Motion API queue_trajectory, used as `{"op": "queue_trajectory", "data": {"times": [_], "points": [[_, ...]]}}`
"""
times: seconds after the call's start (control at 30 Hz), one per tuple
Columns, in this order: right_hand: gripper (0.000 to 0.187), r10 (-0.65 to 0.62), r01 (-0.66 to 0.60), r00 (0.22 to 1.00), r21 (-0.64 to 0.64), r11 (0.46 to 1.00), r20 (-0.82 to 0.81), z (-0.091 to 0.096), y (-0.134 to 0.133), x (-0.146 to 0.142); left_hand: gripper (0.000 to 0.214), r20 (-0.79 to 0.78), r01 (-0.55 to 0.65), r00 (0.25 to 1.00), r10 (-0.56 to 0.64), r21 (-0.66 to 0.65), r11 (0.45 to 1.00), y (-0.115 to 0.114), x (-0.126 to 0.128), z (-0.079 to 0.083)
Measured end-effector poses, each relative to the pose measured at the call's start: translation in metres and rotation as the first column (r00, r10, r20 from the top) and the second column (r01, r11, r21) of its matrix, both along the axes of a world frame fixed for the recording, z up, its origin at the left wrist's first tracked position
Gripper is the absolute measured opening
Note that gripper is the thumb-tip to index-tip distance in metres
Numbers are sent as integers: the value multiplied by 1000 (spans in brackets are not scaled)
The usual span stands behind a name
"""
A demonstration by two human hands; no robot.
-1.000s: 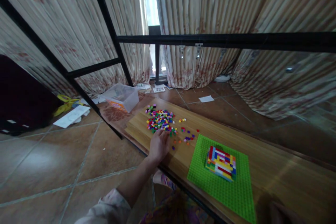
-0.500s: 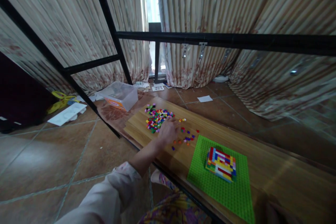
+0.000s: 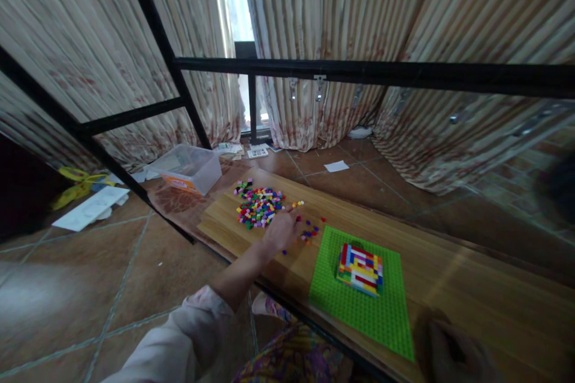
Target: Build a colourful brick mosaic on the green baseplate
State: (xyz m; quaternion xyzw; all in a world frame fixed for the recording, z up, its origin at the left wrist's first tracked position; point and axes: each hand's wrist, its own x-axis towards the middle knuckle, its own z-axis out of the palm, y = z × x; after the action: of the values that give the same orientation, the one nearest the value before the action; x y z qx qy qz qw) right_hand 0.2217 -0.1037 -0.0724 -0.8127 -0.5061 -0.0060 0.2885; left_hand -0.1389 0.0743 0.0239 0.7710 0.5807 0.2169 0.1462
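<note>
"Where are you?"
"My left grip (image 3: 282,230) is by loose bricks (image 3: 257,209) left of the green baseplate (image 3: 390,320), my right grip (image 3: 458,350) right of it; opening and hold, I can't tell."
"Brick block (image 3: 359,269)?"
"On the baseplate."

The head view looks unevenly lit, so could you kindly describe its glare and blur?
Head view: daylight glares between the pale, red-patterned fabric curtains; a whitish sheen lies on the brown tiled floor, lower left; the shadowed right hand, lower right, looks dark and soft-edged.
</note>
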Motion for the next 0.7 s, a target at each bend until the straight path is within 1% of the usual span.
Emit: {"op": "queue_trajectory", "data": {"times": [0.03, 0.07, 0.1, 0.13, 0.17, 0.2, 0.23, 0.27, 0.3, 0.33, 0.37, 0.4, 0.43, 0.47, 0.5, 0.53, 0.57, 0.6, 0.63, 0.7], "points": [[42, 2, -2, 1000, -20, 1000, -14, 2, 0, -2, 17, 94, -10, 995, 12, -13, 1000, -8, 1, 1], [45, 8, -10, 1000, -41, 999, -29, 4, 0, -3, 17, 259, -23, 965, 36, -50, 998, -16, 2, 2], [47, 13, -15, 999, -61, 998, -44, 6, 1, -4, 17, 462, -27, 883, 80, -121, 992, -26, 3, 2], [49, 0, -4, 999, -68, 998, -49, 10, 2, -5, 18, 643, 5, 754, 138, -215, 977, -36, 5, 3], [50, -11, 7, 998, -78, 997, -57, 14, 3, -5, 20, 766, 56, 608, 210, -305, 951, -46, 7, 3], [52, -30, 25, 997, -77, 997, -67, 19, 4, -7, 24, 836, 111, 470, 284, -375, 921, -56, 9, 4], [52, -36, 28, 995, -86, 996, -95, 26, 4, -10, 28, 867, 158, 354, 349, -424, 892, -65, 12, 6], [52, -38, 26, 990, -88, 996, -137, 34, 4, -15, 32, 874, 194, 264, 408, -462, 865, -73, 14, 8], [52, -37, 27, 980, -54, 998, -197, 43, 4, -23, 35, 868, 220, 202, 454, -492, 843, -81, 17, 11], [51, -38, 29, 964, -37, 999, -263, 54, 3, -34, 37, 857, 239, 168, 488, -515, 823, -88, 20, 15], [50, -24, 25, 946, 1, 1000, -323, 65, 2, -48, 38, 844, 252, 156, 513, -536, 806, -94, 23, 19], [47, 36, -12, 925, 65, 998, -379, 77, 1, -64, 38, 832, 260, 163, 530, -554, 791, -99, 27, 23], [45, 150, -101, 893, 136, 986, -425, 87, -1, -82, 38, 822, 266, 181, 540, -569, 778, -105, 31, 27], [41, 293, -222, 846, 206, 953, -445, 97, -2, -100, 37, 813, 272, 205, 544, -582, 766, -110, 35, 30], [37, 412, -321, 797, 268, 908, -442, 105, -3, -118, 37, 806, 281, 231, 545, -591, 756, -116, 40, 33], [35, 508, -412, 748, 302, 860, -427, 111, -4, -134, 36, 802, 297, 256, 539, -596, 746, -122, 44, 35], [32, 568, -466, 710, 326, 822, -417, 115, -5, -147, 35, 802, 320, 279, 528, -596, 736, -128, 48, 37], [30, 598, -491, 685, 343, 801, -416, 117, -6, -157, 34, 805, 351, 300, 512, -592, 725, -134, 51, 37], [27, 621, -506, 667, 362, 783, -411, 117, -8, -163, 34, 808, 380, 317, 497, -588, 714, -139, 53, 37], [22, 636, -500, 662, 399, 769, -396, 115, -13, -168, 36, 804, 410, 329, 495, -594, 692, -148, 55, 36]]}}
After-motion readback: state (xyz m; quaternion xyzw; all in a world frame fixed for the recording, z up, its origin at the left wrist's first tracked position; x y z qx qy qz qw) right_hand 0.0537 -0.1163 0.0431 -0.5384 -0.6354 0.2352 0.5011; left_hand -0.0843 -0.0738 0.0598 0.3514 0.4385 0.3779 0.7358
